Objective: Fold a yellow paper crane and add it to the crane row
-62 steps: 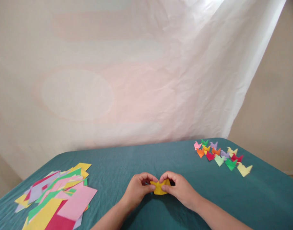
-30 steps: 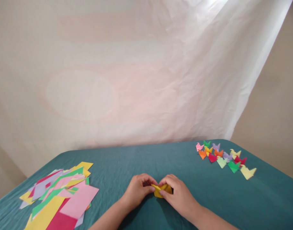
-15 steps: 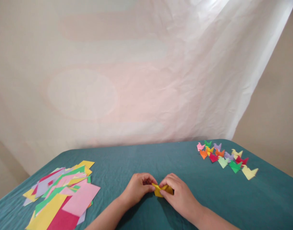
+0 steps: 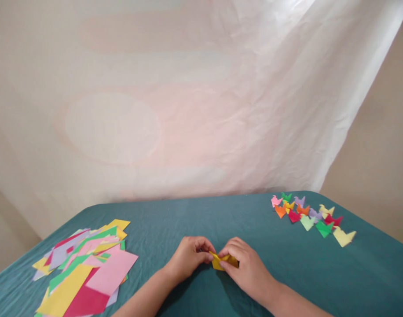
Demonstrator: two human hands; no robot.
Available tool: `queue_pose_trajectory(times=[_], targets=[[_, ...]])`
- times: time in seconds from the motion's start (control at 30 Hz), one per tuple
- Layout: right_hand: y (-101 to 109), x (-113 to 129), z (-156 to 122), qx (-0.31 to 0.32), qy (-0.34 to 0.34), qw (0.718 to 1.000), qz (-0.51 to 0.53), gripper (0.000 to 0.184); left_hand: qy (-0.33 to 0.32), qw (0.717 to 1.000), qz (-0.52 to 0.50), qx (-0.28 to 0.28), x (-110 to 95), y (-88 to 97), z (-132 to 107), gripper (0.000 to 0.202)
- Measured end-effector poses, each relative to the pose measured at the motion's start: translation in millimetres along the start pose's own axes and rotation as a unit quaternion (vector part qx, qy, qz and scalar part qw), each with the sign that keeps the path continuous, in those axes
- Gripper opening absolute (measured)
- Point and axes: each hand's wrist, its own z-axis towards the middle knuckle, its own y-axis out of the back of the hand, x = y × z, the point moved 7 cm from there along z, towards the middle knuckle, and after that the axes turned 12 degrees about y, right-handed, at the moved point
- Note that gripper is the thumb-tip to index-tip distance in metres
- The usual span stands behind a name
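A small piece of folded yellow paper (image 4: pixel 217 264) is held between my two hands, just above the green cloth near the front of the table. My left hand (image 4: pixel 192 257) pinches its left corner with thumb and fingertips. On the other side, my right hand (image 4: pixel 243 262) grips the paper, thumb in front and fingers behind, covering part of its right half. Some creased layers show between the fingertips.
A loose heap of coloured paper sheets (image 4: pixel 113 273) lies on the left of the green tablecloth (image 4: pixel 175 220). Several folded paper birds (image 4: pixel 324 228) stand in rows at the right. Behind the table hangs a pale sheet (image 4: pixel 201 110).
Both hands keep their pinch on the yellow paper with hardly any movement. The whole view has shifted very slightly.
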Motion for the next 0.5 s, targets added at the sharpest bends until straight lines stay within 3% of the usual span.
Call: queue_pose_trajectory(times=[0.5], targets=[[1.2, 0.5, -0.1, 0.001, 0.0, 1.0, 0.003, 0.01, -0.03, 0.998, 0.056, -0.014, -7.9, 3.3, -3.6, 0.016]])
